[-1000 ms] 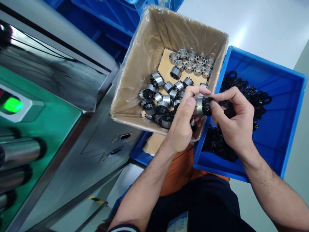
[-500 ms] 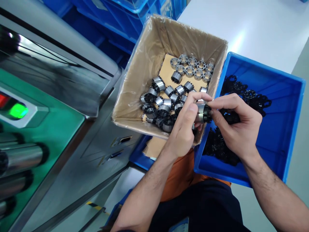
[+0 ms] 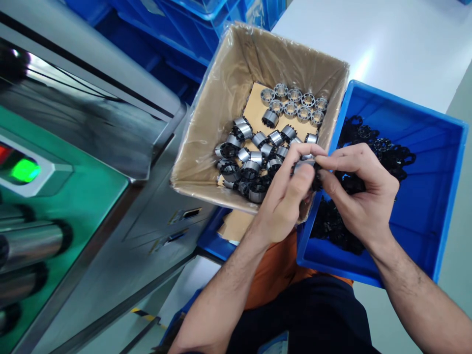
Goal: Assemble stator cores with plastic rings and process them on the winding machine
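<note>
Between my hands, over the near right rim of the carton, is a silver slotted motor core with a black toothed plastic end ring at its right end. My left hand is closed around the core, thumb on top, hiding most of it. With thumb and index finger, my right hand pinches the black end ring. Several similar cores, many with black ends, lie jumbled in the carton below. Bare silver cores stand in rows toward its far side.
The plastic-lined carton adjoins a blue bin holding a heap of black end rings. A green machine panel with a lit green button stands left. Blue crates are behind, beside a white tabletop.
My left thumb has shifted right and now covers more of the core, which is turned slightly in my fingers. My right hand keeps its pinch at the black end.
</note>
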Motion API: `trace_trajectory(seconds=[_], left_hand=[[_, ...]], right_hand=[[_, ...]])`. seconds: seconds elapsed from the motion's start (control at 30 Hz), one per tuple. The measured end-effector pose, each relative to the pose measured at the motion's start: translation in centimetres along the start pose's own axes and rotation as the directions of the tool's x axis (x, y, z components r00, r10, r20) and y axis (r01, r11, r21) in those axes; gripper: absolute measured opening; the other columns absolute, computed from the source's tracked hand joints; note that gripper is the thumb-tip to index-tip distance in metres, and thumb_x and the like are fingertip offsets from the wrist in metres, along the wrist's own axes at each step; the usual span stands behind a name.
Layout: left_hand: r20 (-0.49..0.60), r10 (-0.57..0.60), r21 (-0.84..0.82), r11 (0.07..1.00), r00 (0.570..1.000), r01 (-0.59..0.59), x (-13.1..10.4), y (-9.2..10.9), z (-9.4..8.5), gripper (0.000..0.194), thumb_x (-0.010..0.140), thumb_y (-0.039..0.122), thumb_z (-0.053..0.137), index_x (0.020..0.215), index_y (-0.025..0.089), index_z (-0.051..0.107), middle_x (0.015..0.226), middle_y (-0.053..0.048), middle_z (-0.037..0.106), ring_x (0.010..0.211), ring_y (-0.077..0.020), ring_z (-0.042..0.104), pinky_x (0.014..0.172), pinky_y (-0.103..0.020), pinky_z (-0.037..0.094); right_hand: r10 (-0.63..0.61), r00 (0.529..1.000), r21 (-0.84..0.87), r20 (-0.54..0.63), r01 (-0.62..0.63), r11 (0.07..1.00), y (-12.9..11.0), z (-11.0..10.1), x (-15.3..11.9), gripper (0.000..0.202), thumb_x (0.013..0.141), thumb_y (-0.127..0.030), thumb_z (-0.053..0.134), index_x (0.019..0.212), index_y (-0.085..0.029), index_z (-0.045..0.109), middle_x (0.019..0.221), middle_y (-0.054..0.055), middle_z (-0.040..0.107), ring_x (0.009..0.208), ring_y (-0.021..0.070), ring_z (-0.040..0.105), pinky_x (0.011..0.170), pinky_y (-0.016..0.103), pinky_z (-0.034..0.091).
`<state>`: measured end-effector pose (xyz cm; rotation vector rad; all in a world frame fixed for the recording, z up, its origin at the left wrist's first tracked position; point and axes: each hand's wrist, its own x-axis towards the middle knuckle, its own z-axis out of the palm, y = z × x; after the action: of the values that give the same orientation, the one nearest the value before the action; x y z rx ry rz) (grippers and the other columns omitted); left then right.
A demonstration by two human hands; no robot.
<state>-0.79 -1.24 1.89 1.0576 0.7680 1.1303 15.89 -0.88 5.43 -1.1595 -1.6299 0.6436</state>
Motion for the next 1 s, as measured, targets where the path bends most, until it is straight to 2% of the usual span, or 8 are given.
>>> trace_trajectory(seconds=[0.2,0.33,0.43,0.57,0.67,0.77,0.9,1.0], left_hand=[[-0.013,0.223,0.371,0.906,0.975,-0.203,0.1,1.1,-1.6,0.025,0.115,0.045,0.077,0.132,0.028,0.067,0.109,0.000,0.072,0.086,-0.0164,0.068,0.081,-0.033,0.061],[-0.076,0.233,0.909,0.416,0.970,-0.028,-2.0,4.1,-6.0,0.022,0.113,0.036,0.072,0.132,0.026,0.065,0.123,-0.008,0.071,0.112,-0.0290,0.072,0.105,-0.048,0.063],[-0.124,0.046,0.992,0.040,0.991,0.122,-4.1,6.5,-8.5,0.027,0.117,0.039,0.055,0.133,0.023,0.070,0.133,-0.018,0.067,0.131,-0.0443,0.064,0.118,-0.068,0.057],[-0.052,-0.077,0.999,-0.008,0.996,0.052,-4.0,7.3,-8.8,0.049,0.116,0.050,0.058,0.153,0.020,0.070,0.164,-0.026,0.059,0.153,-0.0516,0.052,0.132,-0.078,0.046],[-0.023,-0.013,0.993,0.114,1.000,0.024,0.6,6.0,-8.3,0.048,0.115,0.052,0.063,0.151,0.023,0.074,0.154,-0.019,0.069,0.149,-0.0462,0.058,0.134,-0.070,0.048],[-0.094,0.038,0.979,0.184,0.995,0.085,8.4,4.2,-8.7,0.038,0.112,0.040,0.064,0.143,0.025,0.078,0.142,-0.016,0.077,0.138,-0.0413,0.069,0.132,-0.063,0.052],[-0.252,-0.081,0.964,0.068,0.964,0.257,17.7,2.0,-10.6,0.045,0.103,0.018,0.064,0.144,0.025,0.080,0.154,-0.015,0.077,0.146,-0.0409,0.069,0.134,-0.061,0.051],[-0.269,-0.200,0.963,-0.046,0.942,0.265,21.0,1.1,-12.2,0.058,0.094,0.009,0.067,0.150,0.022,0.077,0.150,-0.015,0.080,0.149,-0.0407,0.070,0.135,-0.058,0.052]], right_hand=[[0.167,0.978,0.186,0.122,-0.188,0.964,1.1,-0.8,0.0,0.026,0.113,-0.033,0.077,0.139,-0.034,0.077,0.103,0.001,0.075,0.081,0.0188,0.071,0.070,0.036,0.062],[0.263,0.964,0.231,0.044,-0.266,0.936,1.7,-0.9,0.0,0.017,0.109,-0.029,0.082,0.122,-0.030,0.070,0.091,-0.003,0.070,0.063,0.0130,0.061,0.051,0.028,0.047],[0.280,0.958,0.254,0.062,-0.286,0.924,1.4,-0.3,-0.2,0.022,0.104,-0.029,0.090,0.116,-0.029,0.071,0.087,-0.005,0.069,0.051,0.0086,0.054,0.045,0.027,0.039],[0.318,0.944,0.251,0.082,-0.329,0.910,0.9,0.4,-0.3,0.012,0.108,-0.031,0.086,0.117,-0.027,0.078,0.084,-0.005,0.071,0.049,0.0080,0.052,0.043,0.028,0.033],[0.286,0.956,0.153,0.070,-0.294,0.944,1.2,0.4,-0.2,0.016,0.112,-0.026,0.074,0.123,-0.026,0.086,0.088,-0.001,0.071,0.064,0.0117,0.059,0.054,0.028,0.040],[0.291,0.954,0.176,0.071,-0.299,0.938,1.8,0.4,-0.2,0.031,0.111,-0.020,0.064,0.134,-0.026,0.083,0.091,-0.002,0.071,0.067,0.0124,0.060,0.058,0.028,0.043],[0.357,0.934,0.292,-0.016,-0.337,0.895,2.3,0.6,-0.2,0.020,0.096,-0.016,0.072,0.114,-0.025,0.070,0.087,-0.006,0.067,0.060,0.0093,0.052,0.054,0.026,0.040],[0.391,0.920,0.351,0.020,-0.372,0.859,2.3,0.8,0.1,0.018,0.090,-0.017,0.075,0.103,-0.026,0.067,0.079,-0.008,0.064,0.056,0.0094,0.053,0.051,0.025,0.040]])
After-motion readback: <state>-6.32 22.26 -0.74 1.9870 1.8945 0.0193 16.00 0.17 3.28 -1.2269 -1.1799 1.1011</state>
